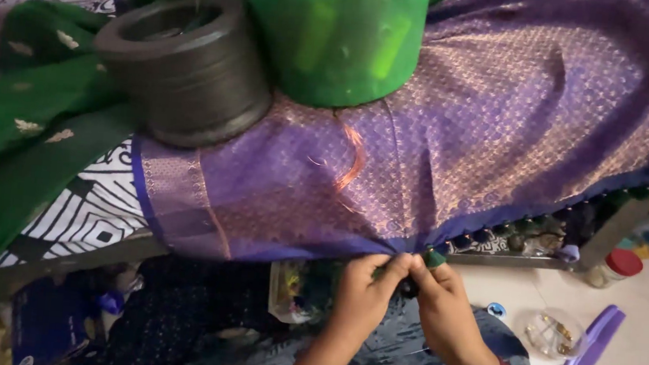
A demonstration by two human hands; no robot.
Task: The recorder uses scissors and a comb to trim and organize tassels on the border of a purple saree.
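A purple cloth with a gold woven pattern (503,104) hangs over the edge of a raised surface. My left hand (362,291) and my right hand (445,306) meet at its lower hem, fingers pinched on the edge. A small green cap (434,258) sits on a fingertip of my right hand. A row of dark green tassels (524,227) runs along the hem to the right of my hands. Whether a needle or thread is between my fingers is too small to tell.
A heavy dark metal ring (186,65) and a green plastic container (338,31) stand on the cloth. Green cloth (18,109) lies at the left. On the white floor at the right are a red-capped jar (616,267), a round clear box (554,332) and a purple comb (594,343).
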